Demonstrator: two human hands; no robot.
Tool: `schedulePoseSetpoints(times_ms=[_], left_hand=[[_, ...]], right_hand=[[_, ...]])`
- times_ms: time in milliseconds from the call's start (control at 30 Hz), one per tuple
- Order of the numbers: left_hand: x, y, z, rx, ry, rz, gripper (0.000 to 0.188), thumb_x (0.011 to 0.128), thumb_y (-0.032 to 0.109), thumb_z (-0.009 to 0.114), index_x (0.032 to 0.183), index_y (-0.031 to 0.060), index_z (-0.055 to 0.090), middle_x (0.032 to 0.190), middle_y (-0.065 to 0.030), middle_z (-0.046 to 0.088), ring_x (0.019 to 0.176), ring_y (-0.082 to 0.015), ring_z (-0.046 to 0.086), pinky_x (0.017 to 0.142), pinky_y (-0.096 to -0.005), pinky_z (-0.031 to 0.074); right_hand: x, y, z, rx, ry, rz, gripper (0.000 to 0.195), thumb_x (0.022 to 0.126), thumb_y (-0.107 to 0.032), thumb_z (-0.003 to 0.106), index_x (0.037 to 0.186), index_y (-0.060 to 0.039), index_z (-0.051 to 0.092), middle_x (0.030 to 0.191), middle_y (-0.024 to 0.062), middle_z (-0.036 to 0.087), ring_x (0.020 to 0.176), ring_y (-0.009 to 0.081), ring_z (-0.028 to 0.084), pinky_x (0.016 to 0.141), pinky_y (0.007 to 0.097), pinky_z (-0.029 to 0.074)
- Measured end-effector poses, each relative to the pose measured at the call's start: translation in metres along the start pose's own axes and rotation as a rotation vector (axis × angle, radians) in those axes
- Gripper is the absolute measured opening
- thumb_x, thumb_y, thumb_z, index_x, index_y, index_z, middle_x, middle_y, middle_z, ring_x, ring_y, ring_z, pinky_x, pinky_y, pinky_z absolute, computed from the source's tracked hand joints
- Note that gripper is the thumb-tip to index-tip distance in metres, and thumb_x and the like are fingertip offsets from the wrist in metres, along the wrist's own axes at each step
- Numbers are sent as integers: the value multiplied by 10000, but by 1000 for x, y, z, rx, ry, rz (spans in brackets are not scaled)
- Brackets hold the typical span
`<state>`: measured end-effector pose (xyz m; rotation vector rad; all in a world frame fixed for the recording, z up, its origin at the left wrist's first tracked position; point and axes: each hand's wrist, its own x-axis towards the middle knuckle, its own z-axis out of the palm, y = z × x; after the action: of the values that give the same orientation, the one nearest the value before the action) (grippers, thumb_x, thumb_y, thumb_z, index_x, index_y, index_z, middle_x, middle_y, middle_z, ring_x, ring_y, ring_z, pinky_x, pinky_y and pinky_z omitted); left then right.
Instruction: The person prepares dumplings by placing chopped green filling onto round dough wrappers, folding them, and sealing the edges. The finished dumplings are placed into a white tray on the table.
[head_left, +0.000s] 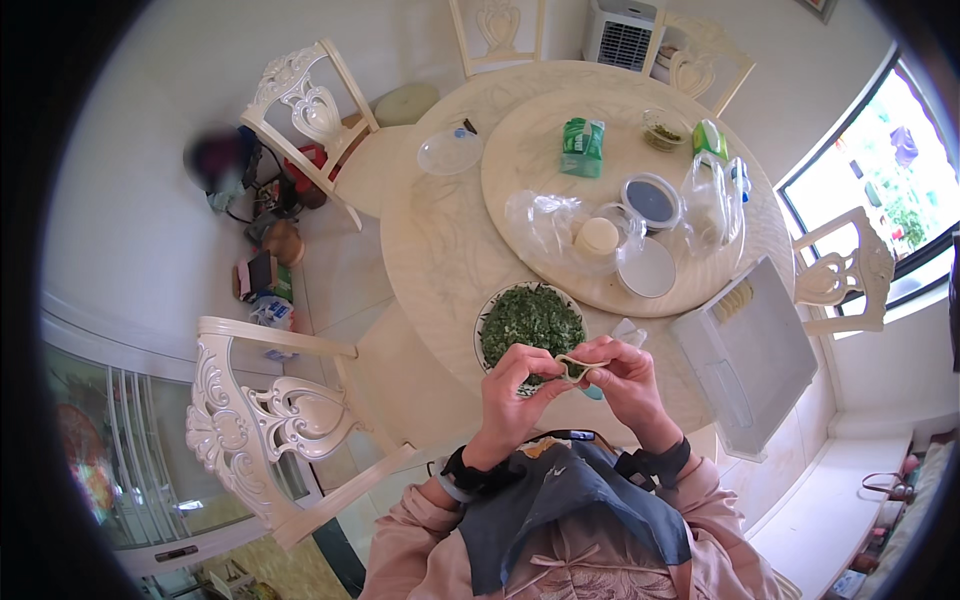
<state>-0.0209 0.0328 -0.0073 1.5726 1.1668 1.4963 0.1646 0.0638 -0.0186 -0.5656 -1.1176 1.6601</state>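
Observation:
Between my two hands, a round dumpling wrapper (576, 363) is folded around green filling. My left hand (517, 386) pinches its left edge, and my right hand (619, 375) grips the right edge. Just beyond them, a patterned bowl (480, 330) holds chopped green filling (532, 322); my left hand covers part of its near rim. A turquoise object (592, 392), perhaps a utensil handle, shows partly beneath my right hand. On the turntable, a stack of round wrappers (598, 235) sits in a clear plastic bag (540, 221).
A grey plastic bin (765, 367) at the right edge holds several finished dumplings (733, 301). The turntable (517, 142) carries a green packet (582, 146), a dark-filled tub (651, 201), a white lid (646, 268) and a plastic bag (709, 206). A clear lid (450, 153) lies left; a chair (292, 420) stands close.

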Motion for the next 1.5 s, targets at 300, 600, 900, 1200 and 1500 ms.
schedulePoseSetpoints(times_ms=[300,600,900,1200,1500], left_hand=[[4,10,7,146,-39,126,244,757,66,839,942,24,686,997,-104,634,897,-238,642,775,-327,534],[9,7,19,92,61,155,136,830,-13,751,930,3,660,1012,-111,659,979,-255,673,803,-317,544],[5,6,13,184,24,162,239,813,-43,756,1042,-5,698,995,-122,699,913,-230,691,739,-319,563],[4,8,19,195,66,195,302,763,-55,788,1056,1,736,866,-78,654,769,-180,665,621,-286,543],[3,9,16,333,56,324,243,806,-68,728,1044,-21,719,831,-72,639,753,-211,644,612,-295,522]], right_hand=[[-5,-4,5,-230,109,-6,213,880,92,672,1075,16,707,1150,121,644,973,158,648,758,273,558],[-8,-10,7,-260,100,47,198,894,82,662,1074,12,708,1125,111,648,862,175,702,692,259,544],[-9,-9,13,-243,121,30,189,920,72,637,1089,10,692,1080,92,645,841,171,707,679,255,541],[-8,-13,17,-297,179,63,199,923,81,620,1107,32,678,1085,83,634,869,159,690,709,259,554],[-11,-16,20,-350,151,56,280,917,99,607,1185,43,665,1075,98,635,907,179,693,739,260,562]])
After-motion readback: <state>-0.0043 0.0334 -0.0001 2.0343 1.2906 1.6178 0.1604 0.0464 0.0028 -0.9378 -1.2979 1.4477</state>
